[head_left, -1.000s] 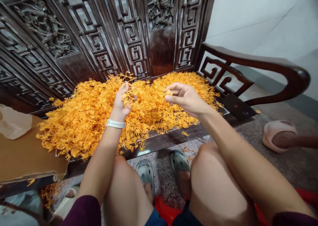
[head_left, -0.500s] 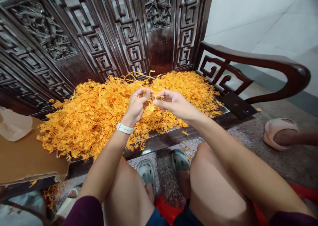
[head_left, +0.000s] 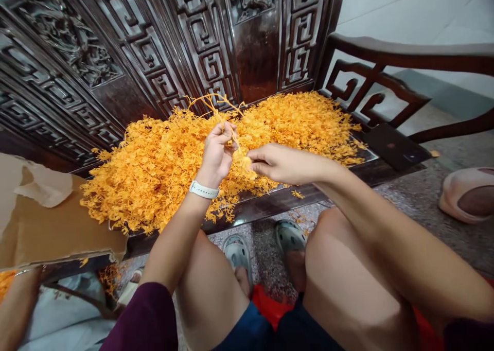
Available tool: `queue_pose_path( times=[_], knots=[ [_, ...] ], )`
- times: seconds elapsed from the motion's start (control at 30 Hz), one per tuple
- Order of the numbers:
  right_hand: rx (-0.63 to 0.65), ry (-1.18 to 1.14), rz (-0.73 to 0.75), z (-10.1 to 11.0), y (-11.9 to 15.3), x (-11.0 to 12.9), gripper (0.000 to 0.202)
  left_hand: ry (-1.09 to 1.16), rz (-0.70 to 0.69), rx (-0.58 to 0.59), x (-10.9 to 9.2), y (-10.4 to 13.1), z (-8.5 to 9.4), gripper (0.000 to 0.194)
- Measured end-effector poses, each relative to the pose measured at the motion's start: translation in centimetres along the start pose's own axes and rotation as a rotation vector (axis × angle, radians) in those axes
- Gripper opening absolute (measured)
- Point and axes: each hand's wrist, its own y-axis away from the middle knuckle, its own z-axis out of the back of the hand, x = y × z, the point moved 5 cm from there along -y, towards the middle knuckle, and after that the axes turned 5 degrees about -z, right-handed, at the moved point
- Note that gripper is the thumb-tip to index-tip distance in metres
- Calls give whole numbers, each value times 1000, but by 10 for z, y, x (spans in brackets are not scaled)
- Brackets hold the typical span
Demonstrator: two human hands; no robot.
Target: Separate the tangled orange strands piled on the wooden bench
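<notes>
Between the thumb and fingers of my left hand point(head_left: 219, 153) is a thin, branching orange stem point(head_left: 210, 101). It forks upward beyond the fingers, and its lower end points toward the right hand. My right hand point(head_left: 283, 163) is closed in a pinch at a small, blurred orange flower-like piece point(head_left: 247, 164) near that lower end. Whether the piece is joined to the stem I cannot tell. Under and around both hands spreads a large heap of orange flower-like sprigs point(head_left: 150, 171), lying on a dark wooden bench point(head_left: 266, 204).
A cardboard box point(head_left: 73, 232) stands at the left, beside another person's arm point(head_left: 21, 304). On the bench's right end lies a dark phone point(head_left: 397, 145), below the carved armrest point(head_left: 405, 57). Someone's sandalled foot point(head_left: 469, 194) is at the right. One loose sprig point(head_left: 297, 194) lies at the bench edge.
My right hand has moved slightly right and down, away from the left, and its fingers have closed. The left hand has risen a little with the stem. Another person's arm has appeared at lower left.
</notes>
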Motion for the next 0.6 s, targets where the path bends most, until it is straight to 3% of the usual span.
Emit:
queue_pose_path(
  times=[0.1, 0.3, 0.47, 0.6],
  knots=[
    [108, 40, 37, -2, -3, -3, 36, 29, 23, -3, -3, 8, -7, 32],
    [321, -220, 85, -14, -1, 4, 29, 134, -32, 2, -24, 22, -15, 28],
    [172, -30, 19, -13, 0, 11, 30, 193, -4, -84, -21, 23, -10, 23],
    [148, 73, -23, -9, 5, 11, 31, 204, 5, -85, -11, 20, -10, 20]
  ],
)
